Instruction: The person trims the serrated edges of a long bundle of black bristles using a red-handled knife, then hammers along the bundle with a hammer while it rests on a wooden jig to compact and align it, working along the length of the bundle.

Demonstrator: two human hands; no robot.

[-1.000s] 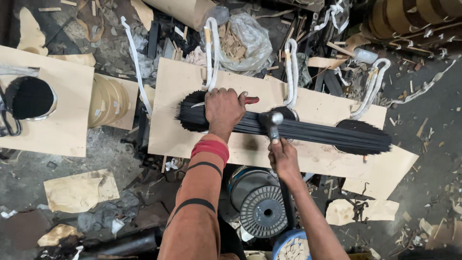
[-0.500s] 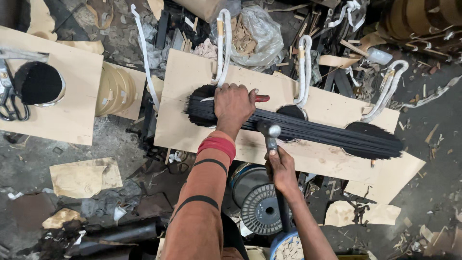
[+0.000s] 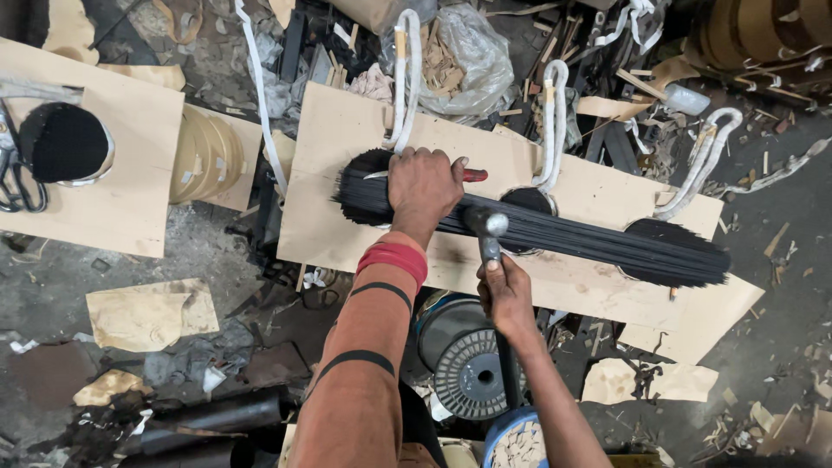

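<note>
A long bundle of thin black rods [image 3: 598,243] lies across a plywood board [image 3: 338,156]. My left hand [image 3: 422,186] presses down on the bundle near its left end and holds a red-handled tool [image 3: 473,175] against it. My right hand [image 3: 507,290] grips the handle of a metal hammer [image 3: 486,225], whose head rests on or just above the bundle, right beside my left hand. Three round black holes in the board sit under the bundle, each with a white curved strap [image 3: 406,78] standing over it.
A second plywood board [image 3: 130,199] with a black round bristle patch [image 3: 65,143] lies at left. A grey wire spool [image 3: 472,373] sits below the board by my arms. Scrap wood, plastic bags and offcuts litter the floor around.
The view has shifted slightly. The hammer head in my right hand stays over the bundle next to my left hand, which has kept its press on the rods.
</note>
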